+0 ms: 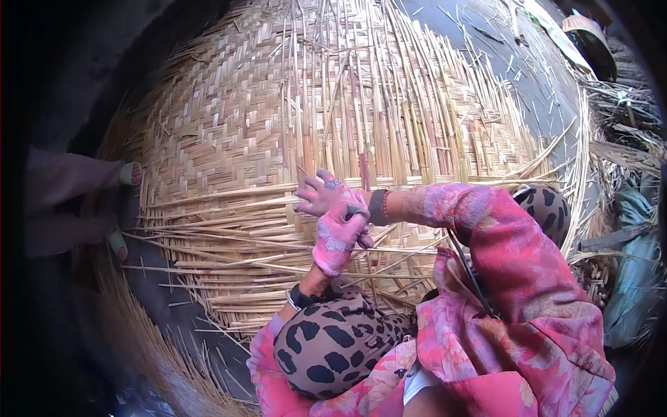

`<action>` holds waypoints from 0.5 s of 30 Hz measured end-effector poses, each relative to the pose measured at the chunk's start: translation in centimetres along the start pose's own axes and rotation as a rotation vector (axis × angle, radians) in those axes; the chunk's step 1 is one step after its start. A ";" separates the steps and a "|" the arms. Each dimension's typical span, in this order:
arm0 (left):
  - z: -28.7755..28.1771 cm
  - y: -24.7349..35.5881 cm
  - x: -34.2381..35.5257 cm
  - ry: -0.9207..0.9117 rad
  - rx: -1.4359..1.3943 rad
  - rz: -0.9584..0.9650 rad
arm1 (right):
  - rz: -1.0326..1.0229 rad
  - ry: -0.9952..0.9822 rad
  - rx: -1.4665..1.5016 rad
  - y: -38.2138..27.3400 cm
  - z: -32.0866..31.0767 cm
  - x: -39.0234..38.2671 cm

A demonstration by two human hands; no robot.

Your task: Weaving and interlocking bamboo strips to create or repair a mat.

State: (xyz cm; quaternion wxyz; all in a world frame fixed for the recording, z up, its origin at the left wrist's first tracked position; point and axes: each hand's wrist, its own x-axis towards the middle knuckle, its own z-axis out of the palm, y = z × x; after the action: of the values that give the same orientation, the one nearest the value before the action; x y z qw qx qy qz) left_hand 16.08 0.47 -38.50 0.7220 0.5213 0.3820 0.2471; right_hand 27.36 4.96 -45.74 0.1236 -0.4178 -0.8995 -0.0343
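Both my hands meet above a woven mat (pixel 222 132) of pale split strips. My right hand (pixel 326 197) comes in from the right with its fingers spread, pointing left. A pinkish glove with grey patches covers it, and a dark band circles the wrist. Against its palm side presses my left hand (pixel 336 240), in a pink glove, its fingers curled in. Whatever those fingers grip, if anything, is hidden between the hands. Beneath them, long thin loose strips (pixel 229 240) lie crosswise over the mat's near part.
More strips (pixel 361 118) run lengthwise up the mat's middle. Another person's feet (pixel 130 174) stand at the left edge. At right are bundled stalks (pixel 629 104), a green-blue sheet (pixel 629 278) and a basket-like container (pixel 589 35). Scraps litter the grey floor (pixel 514 55).
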 end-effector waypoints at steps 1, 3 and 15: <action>0.5 0.0 0.4 -0.061 0.049 0.069 | -0.108 -0.204 0.216 1.2 -2.2 -0.3; 1.6 3.0 0.0 -0.159 -0.038 -0.052 | -0.250 -0.102 0.698 3.7 -5.3 -3.6; -0.6 -6.8 4.5 -0.369 0.290 -0.254 | 0.433 -1.087 1.191 -3.2 -35.2 -18.6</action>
State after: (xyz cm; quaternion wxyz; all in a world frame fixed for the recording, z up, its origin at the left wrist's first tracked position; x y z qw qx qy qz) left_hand 17.98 1.92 -46.34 0.7223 0.6034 0.3378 -0.0023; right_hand 43.29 -16.74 -16.27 -0.1237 -0.4043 -0.6014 0.6779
